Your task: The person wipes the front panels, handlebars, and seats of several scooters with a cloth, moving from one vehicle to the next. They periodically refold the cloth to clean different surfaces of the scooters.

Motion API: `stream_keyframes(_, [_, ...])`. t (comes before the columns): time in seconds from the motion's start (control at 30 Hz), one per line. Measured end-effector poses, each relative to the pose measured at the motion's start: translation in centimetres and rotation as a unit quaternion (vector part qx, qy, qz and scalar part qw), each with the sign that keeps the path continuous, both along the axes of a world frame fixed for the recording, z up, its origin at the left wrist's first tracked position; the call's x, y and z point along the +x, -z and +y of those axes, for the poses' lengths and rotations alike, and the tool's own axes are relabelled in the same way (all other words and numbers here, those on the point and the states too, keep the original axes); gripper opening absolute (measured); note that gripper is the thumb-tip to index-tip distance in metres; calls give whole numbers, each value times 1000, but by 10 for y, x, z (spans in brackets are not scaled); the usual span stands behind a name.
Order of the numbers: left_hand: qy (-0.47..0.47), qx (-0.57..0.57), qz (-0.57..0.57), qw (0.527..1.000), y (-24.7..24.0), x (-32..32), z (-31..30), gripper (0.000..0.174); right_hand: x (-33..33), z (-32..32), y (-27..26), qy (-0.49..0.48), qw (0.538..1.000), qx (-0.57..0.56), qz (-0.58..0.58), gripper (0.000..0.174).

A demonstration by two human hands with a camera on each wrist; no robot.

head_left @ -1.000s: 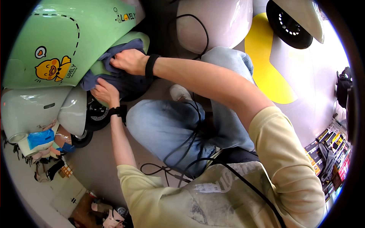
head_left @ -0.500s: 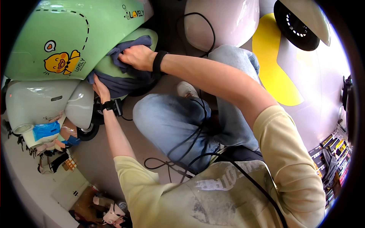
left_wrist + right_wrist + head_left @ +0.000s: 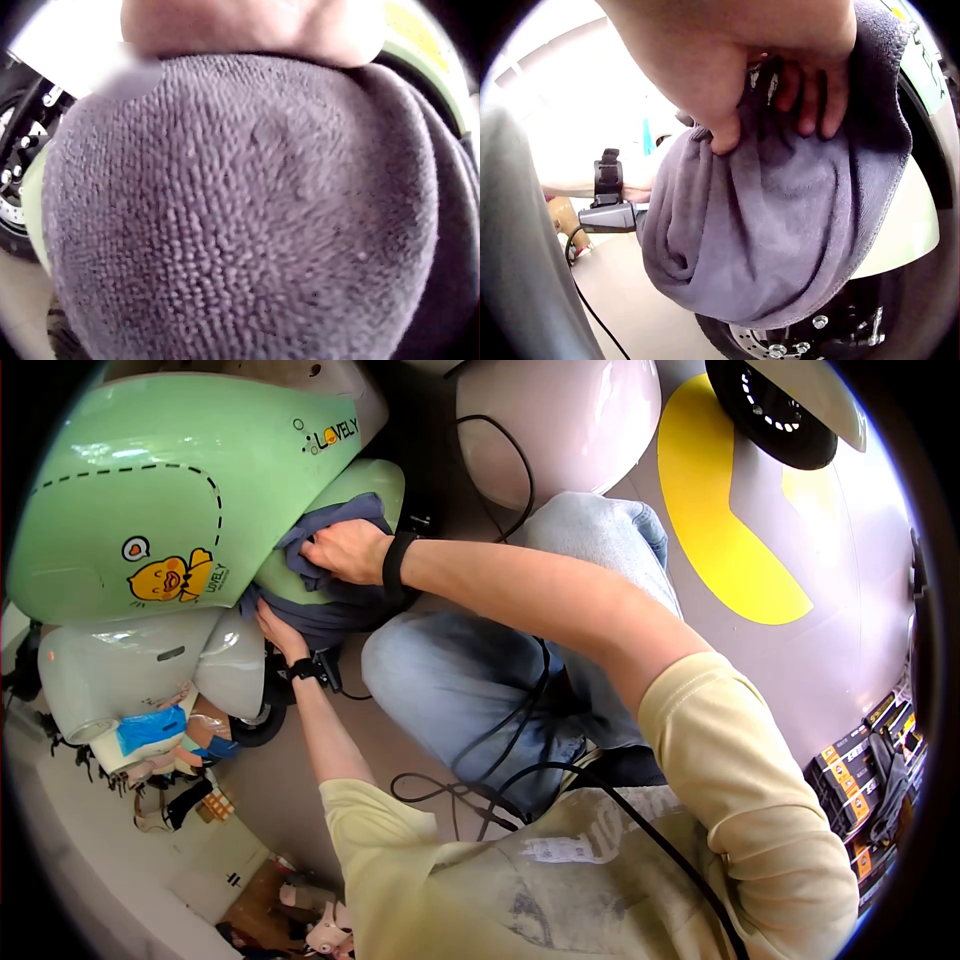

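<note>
A grey-blue cloth (image 3: 322, 619) is draped, bunched and folded, around the light green fender (image 3: 372, 481) under the green scooter body (image 3: 150, 450). My right hand (image 3: 345, 550) grips the cloth's upper part; in the right wrist view the thumb and curled fingers of the right hand (image 3: 735, 67) dig into its folds. At the cloth's lower left end, my left hand (image 3: 281, 632) holds it close under the body's edge, its fingertips hidden. The left wrist view shows the left hand (image 3: 255, 30) against the top of the cloth (image 3: 240, 202), which fills most of that view.
A grey scooter body (image 3: 130, 660) stands below the green one, and a pale pink one (image 3: 560, 430) at the top. Black cables (image 3: 510, 720) cross my legs (image 3: 440, 680). A yellow shape (image 3: 700, 470) marks the floor; boxes (image 3: 850, 780) are at right.
My left hand has turned more edge-on and moved nearer the green body's lower edge, with the cloth end. My right hand keeps its grip on the upper part. The head view has shifted slightly.
</note>
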State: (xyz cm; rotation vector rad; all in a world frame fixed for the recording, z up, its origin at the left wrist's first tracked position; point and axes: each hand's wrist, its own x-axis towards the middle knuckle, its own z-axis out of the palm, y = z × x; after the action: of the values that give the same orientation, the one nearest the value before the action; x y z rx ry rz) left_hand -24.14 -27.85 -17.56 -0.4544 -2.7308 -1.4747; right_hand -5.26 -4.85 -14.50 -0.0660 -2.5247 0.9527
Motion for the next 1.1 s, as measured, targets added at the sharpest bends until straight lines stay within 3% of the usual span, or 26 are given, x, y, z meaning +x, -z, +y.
stream_keyframes(0.1, [-30, 155, -177, 971, 14, -8, -20, 67, -7, -5, 8, 21, 997, -68, -17, 41])
stream_keyframes(0.27, [-56, 188, -317, 928, -10, 31, -11, 70, -10, -14, 9, 104, 967, -226, -49, 61])
stream_keyframes(0.37, [-77, 136, -179, 971, 3, 27, -14, 69, -12, -28, 13, 176, 948, -263, -32, 64])
stream_keyframes(0.43, [-88, -76, 76, 990, 5, 44, 3, 68, -15, -29, 12, 207, 936, -284, -28, 66])
stream_keyframes(0.5, [-44, -150, 202, 967, -1, 75, 31, 65, -18, -32, 20, 257, 924, -284, -2, 68])
stream_keyframes(0.6, [-67, -224, 414, 880, 25, 93, 57, 64, -22, -28, 26, 304, 892, -332, 43, 54])
stream_keyframes(0.63, [-69, -230, 436, 867, 28, 93, 59, 64, -30, -24, 35, 316, 883, -342, 56, 51])
stream_keyframes(0.67, [-70, -235, 459, 854, 30, 93, 60, 64, -48, -23, 57, 295, 917, -261, 55, 45])
stream_keyframes(0.7, [-70, -240, 481, 840, 30, 96, 63, 63, -45, -20, 53, 305, 912, -269, 49, 46])
stream_keyframes(0.73, [-69, -233, 432, 868, 28, 98, 62, 62, -42, -18, 48, 314, 907, -278, 43, 47])
stream_keyframes(0.87, [-58, -196, 363, 909, 9, 87, 58, 53, -43, 1, 38, 287, 894, -343, -30, 51])
stream_keyframes(0.97, [-74, -175, 247, 950, -11, 73, 56, 52, -58, 29, 46, 214, 887, -384, -139, 58])
stream_keyframes(1.1, [-88, -143, 238, 956, -10, 43, 47, 53, -71, 49, 62, 136, 912, -349, -170, 69])
